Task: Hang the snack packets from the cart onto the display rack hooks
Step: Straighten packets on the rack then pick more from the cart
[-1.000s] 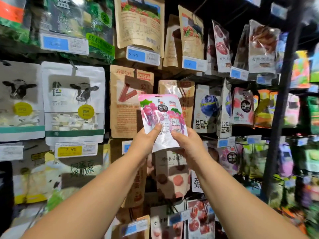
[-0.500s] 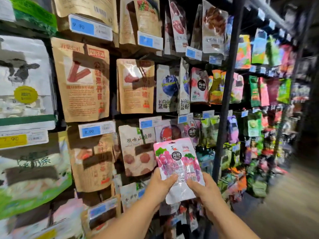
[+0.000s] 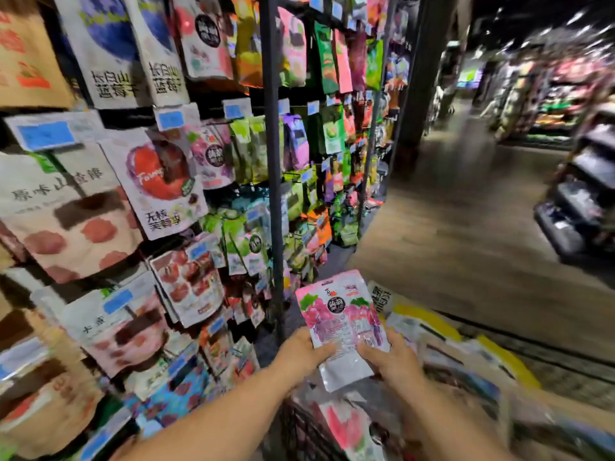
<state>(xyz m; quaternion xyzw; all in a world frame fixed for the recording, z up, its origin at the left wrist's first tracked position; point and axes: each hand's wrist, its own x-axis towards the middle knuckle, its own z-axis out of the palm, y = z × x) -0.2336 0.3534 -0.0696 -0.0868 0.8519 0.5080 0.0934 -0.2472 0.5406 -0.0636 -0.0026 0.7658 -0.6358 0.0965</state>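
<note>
This is a shop aisle with a brown floor [image 3: 459, 247] that looks like wood boards. On the left stands a tall display rack [image 3: 272, 154] with dark poles. It is full of hanging snack bags in white, brown, green, pink and purple. Little blue price tags [image 3: 45, 134] stick out in front of the rows. Across the aisle on the right there are more shelves [image 3: 585, 181]. The ceiling far back is dark with small lights.

The pink packet [image 3: 336, 319] has grapes drawn on it. It is down low, just beside the bottom of the rack and right above the cart [image 3: 301, 427]. It stands almost upright and is not on any hook. The left hand [image 3: 301, 352] grips its lower left edge with the thumb on the front. The right hand [image 3: 394, 359] grips its lower right edge the same way.

The fingers behind the packet are hidden. The cart is cut off at the bottom, and only a bit of its dark wire side shows. More packets in the cart [image 3: 346, 424] lie under the hands, but they are smeared and hard to tell apart. The whole view is blurry, most of all on the right side, so the far shelves are just blobs of colour. The hooks on the rack are mostly covered by bags, and most words on the bags cannot be read.
</note>
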